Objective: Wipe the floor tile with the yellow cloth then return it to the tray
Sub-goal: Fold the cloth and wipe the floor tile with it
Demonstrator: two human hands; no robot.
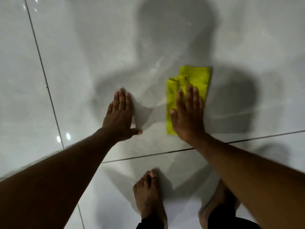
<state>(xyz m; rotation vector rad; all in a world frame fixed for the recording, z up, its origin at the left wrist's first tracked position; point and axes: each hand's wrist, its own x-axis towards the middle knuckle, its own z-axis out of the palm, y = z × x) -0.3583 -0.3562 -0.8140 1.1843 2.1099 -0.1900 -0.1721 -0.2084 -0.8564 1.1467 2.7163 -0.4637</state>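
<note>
Pressing one folded yellow cloth (189, 83) onto the glossy white floor tile (82, 55), the right hand (188, 116) lies flat (fingers spread); the left hand (119, 114), empty and flat, rests well left of it.

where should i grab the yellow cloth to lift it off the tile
Probably the far end of the yellow cloth, pinched from above. It lies flat and folded on the floor tile; the right hand presses its near part, so only the far end lies bare, with loose folds to catch. The left hand rests on bare tile.
</note>
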